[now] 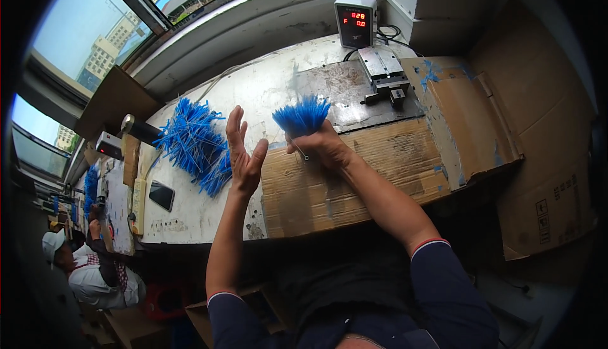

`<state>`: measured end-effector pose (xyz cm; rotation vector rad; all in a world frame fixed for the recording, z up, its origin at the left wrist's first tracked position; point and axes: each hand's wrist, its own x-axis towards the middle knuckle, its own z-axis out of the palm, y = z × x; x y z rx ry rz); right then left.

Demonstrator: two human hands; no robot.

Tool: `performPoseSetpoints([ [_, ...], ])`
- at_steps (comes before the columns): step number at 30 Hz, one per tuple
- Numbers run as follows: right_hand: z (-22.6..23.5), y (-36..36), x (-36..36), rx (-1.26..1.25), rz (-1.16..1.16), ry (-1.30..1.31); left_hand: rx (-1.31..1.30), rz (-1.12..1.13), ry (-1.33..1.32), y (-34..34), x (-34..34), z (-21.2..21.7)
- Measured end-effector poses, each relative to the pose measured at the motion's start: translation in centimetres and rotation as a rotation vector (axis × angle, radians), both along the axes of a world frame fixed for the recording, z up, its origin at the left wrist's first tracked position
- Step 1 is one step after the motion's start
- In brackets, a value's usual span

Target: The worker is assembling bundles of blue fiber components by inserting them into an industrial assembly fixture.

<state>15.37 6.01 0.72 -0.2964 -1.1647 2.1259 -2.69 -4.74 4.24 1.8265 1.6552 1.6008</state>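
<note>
In the head view, the right hand closes its fingers around a fan-shaped bundle of thin blue bristles, tips pointing up and away from the person, above the near side of the worktable. A thin metal wire with a small looped end juts out below that grip. The left hand is raised just beside, thumb wide apart from its upright fingers, near a loose heap of blue plastic strands on the scuffed white worktable. A flat brown corrugated cardboard sheet lies beneath the right forearm. A dark rectangular phone lies left of the left hand.
</note>
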Motion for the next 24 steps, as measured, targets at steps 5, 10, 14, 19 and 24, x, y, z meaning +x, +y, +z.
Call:
performPoseSetpoints([
  [5,0.3,-0.4,0.1,0.023,0.039,0.015,-0.200,-0.197,-1.003,1.9,2.9,-2.7],
  [10,0.1,-0.2,0.4,-0.027,0.040,-0.018,-0.016,-0.019,-0.820,2.4,5.4,-3.1],
  [14,-0.5,0.0,0.5,-0.094,0.126,0.014,0.062,0.113,-0.729,2.8,6.4,-2.5],
  [19,0.6,-1.0,-0.1,-0.147,0.123,-0.009,0.100,0.192,-0.965,3.1,7.0,-3.2],
  [24,-0.1,-1.3,-0.1,0.067,0.000,-0.047,0.154,0.150,-0.987,4.1,8.5,-2.5],
])
